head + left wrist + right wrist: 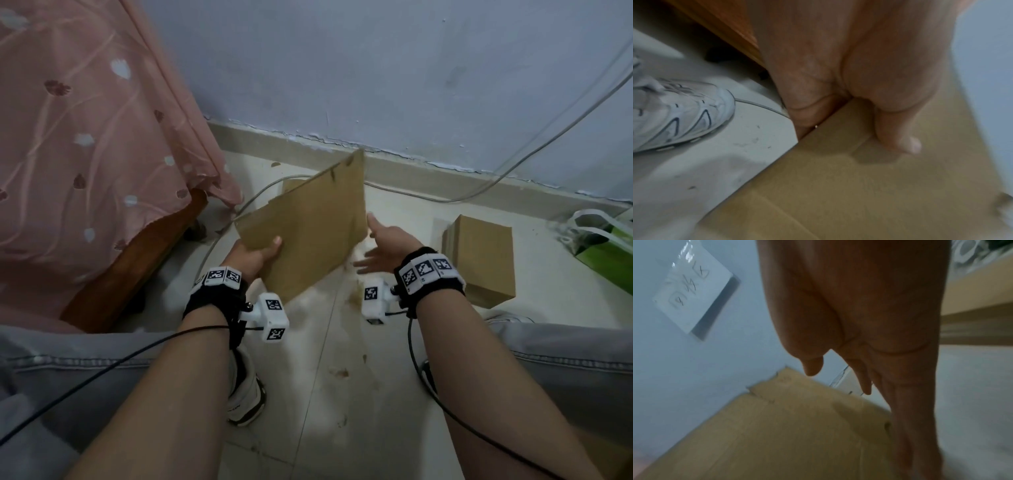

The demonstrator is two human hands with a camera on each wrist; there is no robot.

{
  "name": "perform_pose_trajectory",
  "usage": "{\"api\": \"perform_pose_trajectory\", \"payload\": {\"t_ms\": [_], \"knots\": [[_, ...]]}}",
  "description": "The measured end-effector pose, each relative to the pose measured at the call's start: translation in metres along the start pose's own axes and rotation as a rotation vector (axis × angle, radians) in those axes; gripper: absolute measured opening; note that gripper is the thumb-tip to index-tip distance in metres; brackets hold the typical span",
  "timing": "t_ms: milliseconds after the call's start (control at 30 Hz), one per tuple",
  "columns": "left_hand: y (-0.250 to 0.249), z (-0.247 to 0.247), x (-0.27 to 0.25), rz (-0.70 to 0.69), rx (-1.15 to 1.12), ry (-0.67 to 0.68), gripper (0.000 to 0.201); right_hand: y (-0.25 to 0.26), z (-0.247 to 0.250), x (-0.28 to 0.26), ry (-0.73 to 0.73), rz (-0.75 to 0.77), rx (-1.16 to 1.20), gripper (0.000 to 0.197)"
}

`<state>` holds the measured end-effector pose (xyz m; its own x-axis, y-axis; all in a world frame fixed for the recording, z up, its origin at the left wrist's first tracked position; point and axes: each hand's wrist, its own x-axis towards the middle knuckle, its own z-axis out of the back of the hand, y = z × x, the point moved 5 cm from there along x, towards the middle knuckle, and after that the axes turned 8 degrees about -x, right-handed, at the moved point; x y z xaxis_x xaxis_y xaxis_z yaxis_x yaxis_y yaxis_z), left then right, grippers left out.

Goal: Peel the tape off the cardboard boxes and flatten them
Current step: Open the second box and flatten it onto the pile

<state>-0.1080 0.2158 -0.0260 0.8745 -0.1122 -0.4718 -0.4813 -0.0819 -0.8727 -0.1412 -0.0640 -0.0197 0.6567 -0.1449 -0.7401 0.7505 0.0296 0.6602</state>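
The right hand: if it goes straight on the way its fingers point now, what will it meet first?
Probably the flattened cardboard that the left hand holds up. The right hand is open, fingers aimed at its right edge. Depth is unclear; it might slip just past, toward the wall.

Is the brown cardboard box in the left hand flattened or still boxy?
Flattened. The brown cardboard box shows as one thin creased sheet, held tilted off the floor by the left hand; the left wrist view shows only a flat face.
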Motion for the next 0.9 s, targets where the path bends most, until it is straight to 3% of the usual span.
{"api": "perform_pose_trajectory", "payload": {"t_ms": [100, 167, 233, 333, 400, 500, 600, 733, 900], "knots": [[-0.027, -0.021, -0.016, -0.054, -0.024, 0.169, 0.067, 0.029, -0.008, -0.009, 0.126, 0.063, 0.377, 0.09], [-0.044, -0.025, -0.018, -0.116, 0.009, 0.204, 0.056, 0.037, 0.008, -0.013, 0.119, 0.018, 0.695, 0.094], [-0.059, -0.019, -0.015, -0.18, 0.163, 0.218, 0.044, 0.037, 0.023, -0.021, 0.176, -0.022, 0.851, 0.099], [-0.069, -0.016, -0.014, -0.249, 0.693, 0.402, 0.046, 0.021, 0.039, -0.027, 0.24, -0.014, 0.822, 0.085], [-0.07, -0.015, -0.016, -0.317, 0.741, 0.43, 0.046, 0.01, 0.039, -0.03, 0.235, -0.016, 0.639, 0.057], [-0.061, 0.008, -0.01, -0.359, 0.468, 0.171, 0.062, -0.001, 0.033, -0.03, 0.164, -0.074, 0.317, 0.023], [-0.035, 0.033, -0.003, -0.077, 0.05, -0.058, 0.066, -0.011, 0.025, -0.021, 0.093, -0.056, 0.254, 0.027], [-0.003, 0.025, -0.003, 0.217, -0.269, -0.05, 0.034, -0.018, 0.019, -0.007, -0.053, 0.011, 0.257, 0.036], [0.018, 0.015, -0.003, 0.287, -0.396, -0.059, 0.069, -0.03, 0.028, 0.008, -0.221, -0.029, 0.189, 0.027]]}}
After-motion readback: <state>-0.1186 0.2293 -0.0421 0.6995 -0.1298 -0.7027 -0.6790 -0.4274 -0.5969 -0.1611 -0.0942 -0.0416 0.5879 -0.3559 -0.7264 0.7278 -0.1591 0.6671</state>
